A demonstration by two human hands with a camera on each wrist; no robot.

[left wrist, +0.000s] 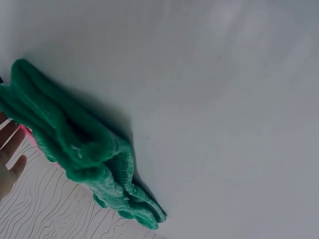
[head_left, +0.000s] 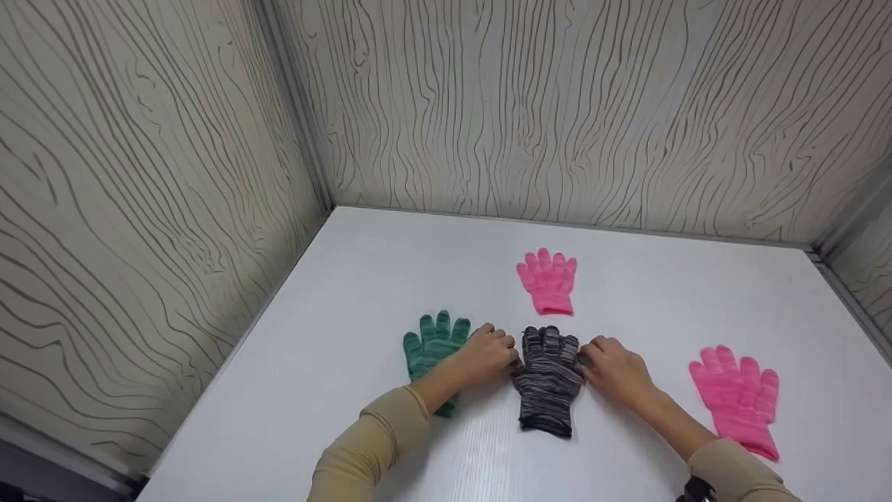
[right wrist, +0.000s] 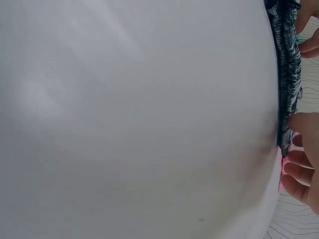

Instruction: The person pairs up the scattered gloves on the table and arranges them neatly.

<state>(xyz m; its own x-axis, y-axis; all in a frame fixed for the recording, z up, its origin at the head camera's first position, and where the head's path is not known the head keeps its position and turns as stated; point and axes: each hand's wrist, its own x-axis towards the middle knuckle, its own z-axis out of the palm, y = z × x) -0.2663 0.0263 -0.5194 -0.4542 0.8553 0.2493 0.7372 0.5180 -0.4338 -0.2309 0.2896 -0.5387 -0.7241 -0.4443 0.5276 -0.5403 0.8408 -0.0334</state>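
Observation:
A dark grey-and-black striped knit glove (head_left: pixel 548 383) lies on the table between my hands, cuff toward me, its fingers slightly bunched. My left hand (head_left: pixel 488 355) pinches its left edge near the thumb. At the opposite edge, near the fingers, my right hand (head_left: pixel 617 369) holds it between thumb and fingertips; the right wrist view shows that thumb on the striped knit (right wrist: pixel 289 79). A green glove (head_left: pixel 439 341) lies under my left forearm, partly covered by it. In the left wrist view the green glove (left wrist: pixel 94 144) looks large and folded.
One pink glove (head_left: pixel 548 282) lies flat behind the striped one. Another pink glove (head_left: pixel 742 401) is at the right, its cuff beside my right sleeve. The white table (head_left: pixel 390 251) meets wood-grain patterned walls (head_left: pixel 516 111) at the back and left.

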